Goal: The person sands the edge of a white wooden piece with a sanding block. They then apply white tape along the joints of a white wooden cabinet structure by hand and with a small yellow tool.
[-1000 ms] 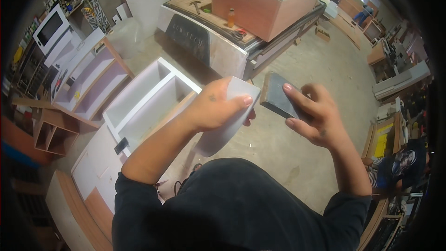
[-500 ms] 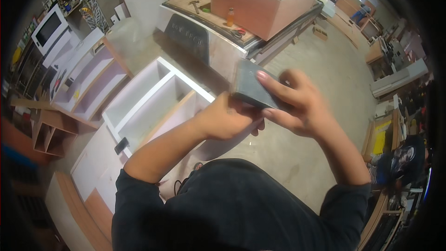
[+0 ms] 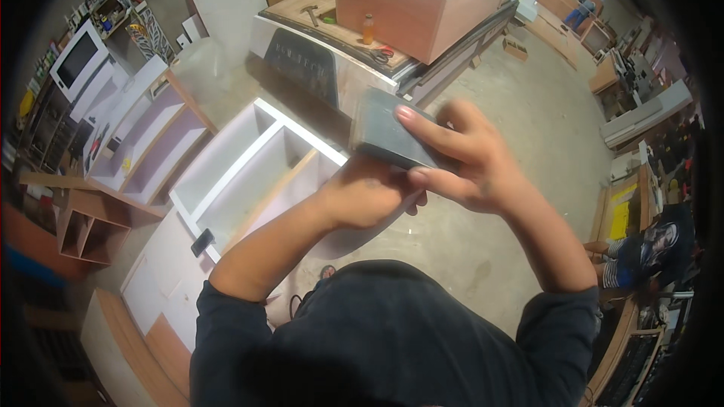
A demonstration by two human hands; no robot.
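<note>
My right hand [image 3: 471, 154] grips a dark grey flat block [image 3: 396, 132], like a sanding block, with the thumb and a finger pressed on its top and side. Under the block's near edge, my left hand [image 3: 369, 192] is closed with its fingers curled. Whatever the left fingers hold is hidden by the hand and the block. A pale curved panel [image 3: 369, 237] shows just below the left hand; whether the hand touches it cannot be made out. Left of the hands lies a white open-compartment cabinet frame [image 3: 260, 173].
Ahead stands a worktable [image 3: 298, 22] bearing a large wooden box [image 3: 392, 15], a hammer [image 3: 311, 15], a small amber bottle [image 3: 368, 29] and red-handled scissors [image 3: 383, 54]. A shelf unit [image 3: 154, 136] stands left. Another person [image 3: 641, 252] is at the far right. A black phone-like object [image 3: 202, 242] rests on the cabinet edge.
The dark grey block and my right hand have shifted left and slightly up, over my left hand. My left hand has stayed nearly in place, and the view has tilted slightly.
</note>
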